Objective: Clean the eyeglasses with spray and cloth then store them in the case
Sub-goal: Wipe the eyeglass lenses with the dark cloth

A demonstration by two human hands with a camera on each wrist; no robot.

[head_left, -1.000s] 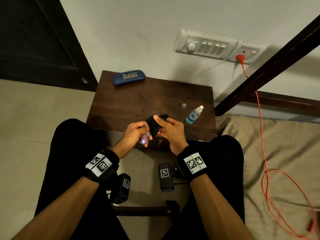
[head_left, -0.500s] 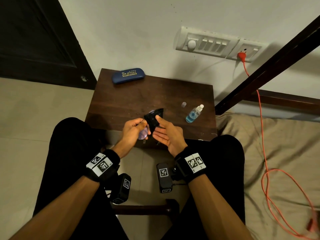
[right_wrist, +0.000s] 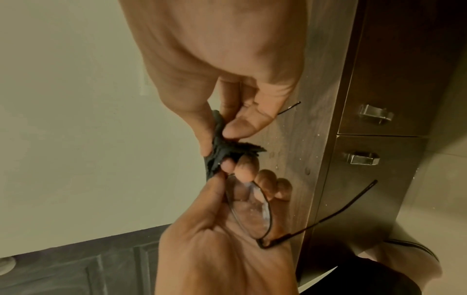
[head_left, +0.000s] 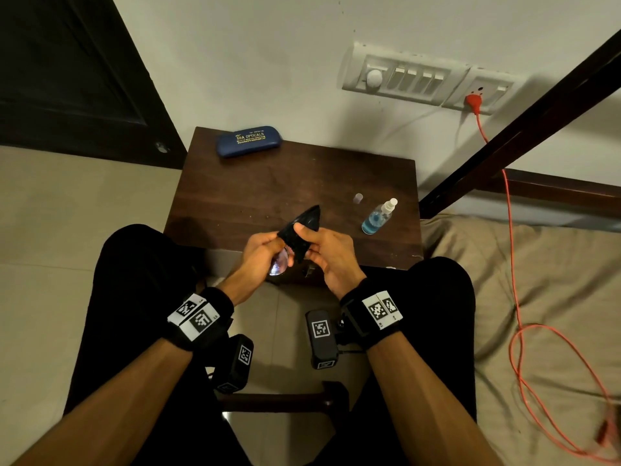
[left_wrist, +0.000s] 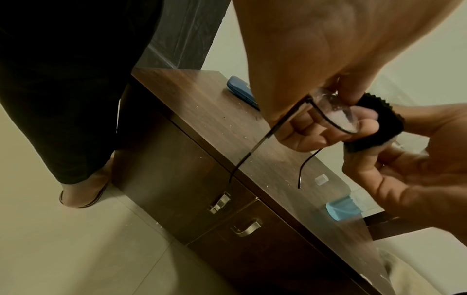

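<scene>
Both temples of the eyeglasses point toward the person; left hand grips them, right hand pinches cloth.

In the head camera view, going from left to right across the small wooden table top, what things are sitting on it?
Blue glasses case at the far left corner → small clear cap → spray bottle with blue liquid, lying near the right edge.

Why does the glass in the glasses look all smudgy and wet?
The lens of the glasses in the left hand has a whitish wet smear, likely spray not yet wiped off. The right hand pinches the black cloth over the other lens. Nothing looks broken or spilled.
</scene>
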